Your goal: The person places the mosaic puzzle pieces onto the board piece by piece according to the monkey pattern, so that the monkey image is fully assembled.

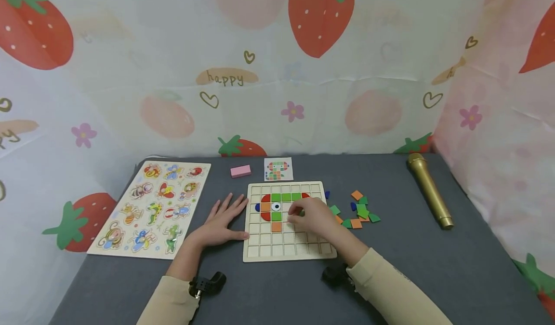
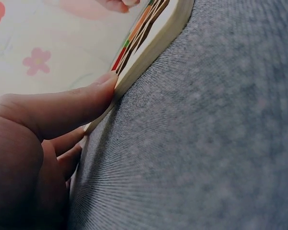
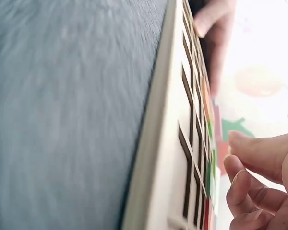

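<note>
Touching the left edge of the grid board (image 1: pixel 265 239) with its thumb, your left hand (image 1: pixel 222 223) had its fingers spread apart. Your right hand (image 1: pixel 314 216) was over the board, thumb and index tips close together, and honestly I couldn't tell if they were clamped on anything. Board was lying on the dark cloth (image 1: pixel 277 296) straight in front of you, coloured tiles (image 1: pixel 276 216) in some upper cells, loose tiles (image 1: pixel 362 211) just off its right side, picture card (image 1: pixel 278 169) beyond it.

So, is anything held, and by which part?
The left hand only touches the board at its left edge; whether the right hand holds anything is unclear.
</note>
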A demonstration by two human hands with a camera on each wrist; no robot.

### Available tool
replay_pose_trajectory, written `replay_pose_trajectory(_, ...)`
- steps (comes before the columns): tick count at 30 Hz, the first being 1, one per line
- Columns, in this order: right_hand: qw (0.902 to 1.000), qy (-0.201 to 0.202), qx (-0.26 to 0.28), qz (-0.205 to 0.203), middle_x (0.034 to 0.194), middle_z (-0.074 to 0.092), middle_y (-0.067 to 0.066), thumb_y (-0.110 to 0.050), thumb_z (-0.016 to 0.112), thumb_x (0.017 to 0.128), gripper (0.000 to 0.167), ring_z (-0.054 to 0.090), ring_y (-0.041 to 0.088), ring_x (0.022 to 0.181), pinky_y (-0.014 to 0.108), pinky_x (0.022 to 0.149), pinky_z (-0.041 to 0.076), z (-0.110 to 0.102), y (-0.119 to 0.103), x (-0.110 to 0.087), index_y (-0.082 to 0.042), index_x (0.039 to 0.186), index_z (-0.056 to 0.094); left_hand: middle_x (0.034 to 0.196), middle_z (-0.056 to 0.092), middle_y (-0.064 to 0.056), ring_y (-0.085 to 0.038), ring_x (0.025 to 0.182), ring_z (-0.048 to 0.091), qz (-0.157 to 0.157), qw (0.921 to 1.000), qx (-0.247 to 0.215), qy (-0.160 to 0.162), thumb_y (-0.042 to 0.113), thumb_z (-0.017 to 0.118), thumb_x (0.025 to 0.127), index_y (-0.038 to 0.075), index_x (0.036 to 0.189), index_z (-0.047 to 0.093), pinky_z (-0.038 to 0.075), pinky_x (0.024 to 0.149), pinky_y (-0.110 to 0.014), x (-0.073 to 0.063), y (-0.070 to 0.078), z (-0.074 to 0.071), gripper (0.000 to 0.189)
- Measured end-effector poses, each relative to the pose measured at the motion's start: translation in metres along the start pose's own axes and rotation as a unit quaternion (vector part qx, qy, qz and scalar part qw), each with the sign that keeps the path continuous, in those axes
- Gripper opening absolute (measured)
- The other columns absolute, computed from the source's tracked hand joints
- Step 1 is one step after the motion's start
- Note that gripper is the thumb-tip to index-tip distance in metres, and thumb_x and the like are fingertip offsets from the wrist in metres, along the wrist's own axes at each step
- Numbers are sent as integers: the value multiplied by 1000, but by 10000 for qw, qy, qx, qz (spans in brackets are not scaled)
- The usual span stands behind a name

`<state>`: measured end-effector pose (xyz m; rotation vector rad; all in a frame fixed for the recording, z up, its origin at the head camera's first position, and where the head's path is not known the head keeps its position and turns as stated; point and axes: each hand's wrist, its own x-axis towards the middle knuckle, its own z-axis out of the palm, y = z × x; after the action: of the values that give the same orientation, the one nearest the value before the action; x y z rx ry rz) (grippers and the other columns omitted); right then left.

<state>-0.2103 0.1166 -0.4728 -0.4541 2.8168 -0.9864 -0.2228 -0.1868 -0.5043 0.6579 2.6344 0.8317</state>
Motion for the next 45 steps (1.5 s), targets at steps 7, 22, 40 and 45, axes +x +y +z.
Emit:
replay_pose_trajectory(7,9991,331,-124,249,83,69,-7,-22,79,89,5,61,10,77,30,67,52,-20,23,-10,-20,87,75,171,12,-7,-37,157,-6,89,9999,-25,55,52,73,87,16,163,21,-8,123,-60,1,1,0,99)
replay_pose_trajectory(22,9968,437,-153,654,92,71,0,-26,76,91,16,64,15,77,29,57,50,-50,65,-34,-13,100,75,171,12,-7,-37,157,-6,104,9999,-40,58,52,74,87,16,163,21,-8,123,-59,2,1,0,99)
replay_pose_trajectory(40,9917,-43,-630,1121,84,67,-2,-33,80,87,22,56,13,68,30,58,46,-57,72,-46,-14,93,73,171,12,-8,-37,157,-7,106,9999,-30,96,53,75,86,16,163,21,-7,123,-60,-1,0,1,101)
replay_pose_trajectory(45,9926,-81,-358,1156,80,63,1,-27,81,87,20,54,15,66,30,57,44,-56,74,-43,-11,89,70,171,12,-8,-37,157,-7,121,9999,-22,107,53,75,86,16,163,21,-7,123,-60,-1,-1,0,101)
